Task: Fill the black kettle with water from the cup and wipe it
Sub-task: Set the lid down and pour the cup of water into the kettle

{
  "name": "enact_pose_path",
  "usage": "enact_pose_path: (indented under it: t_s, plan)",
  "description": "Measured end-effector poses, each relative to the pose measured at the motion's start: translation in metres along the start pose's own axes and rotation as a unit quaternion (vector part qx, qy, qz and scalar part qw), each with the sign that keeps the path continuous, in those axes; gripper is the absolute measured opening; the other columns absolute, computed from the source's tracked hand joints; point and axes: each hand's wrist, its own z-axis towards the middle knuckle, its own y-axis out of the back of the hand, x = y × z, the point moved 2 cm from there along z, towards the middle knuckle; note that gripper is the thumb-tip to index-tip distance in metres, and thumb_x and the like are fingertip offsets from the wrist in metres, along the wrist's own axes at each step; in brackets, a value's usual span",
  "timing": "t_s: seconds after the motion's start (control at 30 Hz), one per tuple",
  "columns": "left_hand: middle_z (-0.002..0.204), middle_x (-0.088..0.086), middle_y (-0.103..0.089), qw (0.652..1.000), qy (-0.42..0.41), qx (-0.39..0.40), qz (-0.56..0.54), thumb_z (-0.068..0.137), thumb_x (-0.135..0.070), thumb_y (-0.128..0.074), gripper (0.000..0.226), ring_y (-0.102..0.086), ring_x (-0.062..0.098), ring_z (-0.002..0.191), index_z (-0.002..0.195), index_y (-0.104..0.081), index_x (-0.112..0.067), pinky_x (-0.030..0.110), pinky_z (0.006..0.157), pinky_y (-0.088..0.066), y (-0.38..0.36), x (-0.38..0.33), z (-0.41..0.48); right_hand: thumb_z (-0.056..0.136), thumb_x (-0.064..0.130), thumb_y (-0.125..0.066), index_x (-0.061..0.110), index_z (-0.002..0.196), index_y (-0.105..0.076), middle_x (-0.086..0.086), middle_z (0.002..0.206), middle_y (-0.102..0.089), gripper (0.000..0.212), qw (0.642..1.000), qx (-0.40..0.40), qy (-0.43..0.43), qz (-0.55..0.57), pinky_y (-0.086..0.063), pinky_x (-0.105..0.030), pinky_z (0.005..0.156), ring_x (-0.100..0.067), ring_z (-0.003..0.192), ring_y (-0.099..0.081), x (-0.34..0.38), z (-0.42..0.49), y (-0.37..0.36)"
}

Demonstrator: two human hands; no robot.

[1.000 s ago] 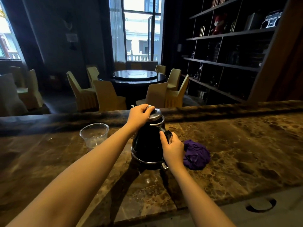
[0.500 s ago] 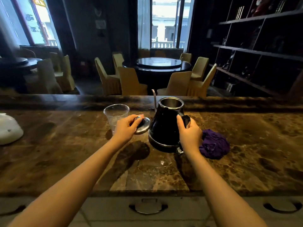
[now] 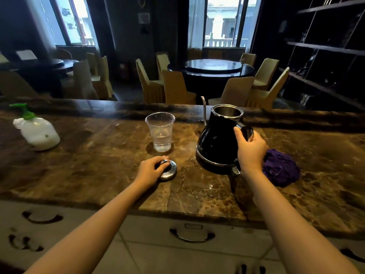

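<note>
The black kettle [image 3: 218, 139] stands upright on the brown marble counter [image 3: 98, 165], its top uncovered and its thin spout pointing away from me. My right hand [image 3: 250, 149] grips its handle. My left hand [image 3: 151, 171] holds the knob of the silver kettle lid [image 3: 167, 172], which rests on the counter in front of the cup. The clear plastic cup [image 3: 161, 131] stands left of the kettle with a little water at its bottom. A crumpled purple cloth [image 3: 280, 169] lies right of the kettle, just behind my right wrist.
A white pump bottle with a green top [image 3: 35, 129] lies on its side at the counter's far left. Cabinet drawers with handles [image 3: 191, 234] run below the counter's near edge. Beyond the counter are round tables and covered chairs, with dark shelving on the right.
My left hand lifted the lid off the kettle, carried it left and down, and set it on the counter in front of the cup. My right hand stayed on the handle.
</note>
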Motion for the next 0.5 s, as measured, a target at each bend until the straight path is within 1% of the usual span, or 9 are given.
enact_pose_path:
  t_s: [0.1,0.17,0.2,0.27,0.3,0.33,0.37,0.4,0.5]
  plan:
    - [0.111,0.003,-0.068,0.999,-0.004,0.027,-0.020,0.081,-0.019,-0.065,0.028,-0.061,0.014,0.103,0.109,-0.065,-0.018,0.024,0.088,-0.045,0.004,0.004,0.003,0.082,0.029,-0.066,0.028,0.049,-0.033,0.010,0.047,-0.033,0.046,1.000,-0.002,0.014,-0.002,-0.030,-0.010,0.040,-0.002,0.041,-0.037,0.007,0.008,0.003]
    - [0.114,0.001,-0.066,0.998,0.004,0.047,-0.049,0.080,-0.024,-0.067,0.036,-0.059,0.011,0.103,0.116,-0.060,-0.021,0.023,0.088,-0.045,0.009,0.005,0.010,0.081,0.032,-0.066,0.026,0.050,-0.033,0.008,0.048,-0.031,0.046,1.000,0.014,0.019,-0.005,-0.026,-0.015,0.040,-0.006,0.044,-0.029,0.015,0.018,0.005]
    - [0.116,0.001,-0.064,0.997,0.011,0.040,-0.069,0.079,-0.026,-0.067,0.041,-0.058,0.011,0.105,0.119,-0.058,-0.020,0.025,0.090,-0.045,0.014,0.005,0.015,0.081,0.033,-0.066,0.024,0.050,-0.033,0.007,0.049,-0.032,0.046,1.000,0.022,0.021,-0.007,-0.026,-0.017,0.043,-0.008,0.046,-0.028,0.020,0.024,0.006]
    - [0.121,0.005,-0.062,0.994,0.025,-0.006,-0.104,0.079,-0.025,-0.068,0.046,-0.057,0.013,0.108,0.122,-0.055,-0.017,0.030,0.095,-0.046,0.026,0.005,0.028,0.080,0.036,-0.066,0.018,0.053,-0.041,0.000,0.053,-0.042,0.041,0.999,0.039,0.022,-0.004,-0.033,-0.030,0.051,-0.014,0.052,-0.039,0.026,0.034,0.007]
    - [0.123,0.007,-0.061,0.992,0.031,-0.029,-0.116,0.079,-0.025,-0.068,0.049,-0.056,0.013,0.108,0.124,-0.052,-0.016,0.030,0.094,-0.047,0.032,0.006,0.035,0.080,0.036,-0.066,0.016,0.056,-0.047,-0.005,0.056,-0.050,0.037,0.999,0.045,0.020,0.001,-0.037,-0.032,0.053,-0.017,0.056,-0.046,0.029,0.038,0.008]
    - [0.125,0.008,-0.060,0.990,0.035,-0.047,-0.124,0.078,-0.026,-0.069,0.053,-0.055,0.013,0.108,0.127,-0.049,-0.016,0.027,0.091,-0.047,0.037,0.007,0.043,0.080,0.037,-0.066,0.016,0.057,-0.051,-0.006,0.059,-0.054,0.034,0.999,0.047,0.020,0.006,-0.041,-0.033,0.054,-0.016,0.058,-0.051,0.030,0.040,0.008]
    - [0.129,0.009,-0.057,0.989,0.041,-0.059,-0.127,0.077,-0.028,-0.070,0.059,-0.054,0.013,0.110,0.130,-0.045,-0.016,0.025,0.090,-0.045,0.042,0.009,0.051,0.080,0.037,-0.066,0.018,0.057,-0.052,-0.005,0.058,-0.055,0.033,0.999,0.045,0.020,0.007,-0.042,-0.033,0.053,-0.011,0.057,-0.053,0.031,0.041,0.009]
    - [0.133,0.010,-0.053,0.989,0.050,-0.063,-0.123,0.075,-0.030,-0.071,0.067,-0.051,0.016,0.114,0.133,-0.040,-0.017,0.027,0.091,-0.043,0.045,0.011,0.059,0.080,0.037,-0.066,0.018,0.056,-0.052,-0.004,0.057,-0.054,0.034,0.999,0.043,0.019,0.005,-0.042,-0.034,0.052,-0.010,0.056,-0.052,0.030,0.041,0.009]
    - [0.147,0.011,-0.036,0.989,0.065,-0.041,-0.122,0.068,-0.037,-0.076,0.092,-0.039,0.027,0.130,0.140,-0.022,-0.020,0.041,0.102,-0.036,0.045,0.019,0.083,0.079,0.041,-0.066,0.021,0.055,-0.050,-0.008,0.057,-0.054,0.035,0.999,0.040,0.010,-0.015,-0.042,-0.041,0.051,-0.026,0.056,-0.051,0.024,0.039,0.008]
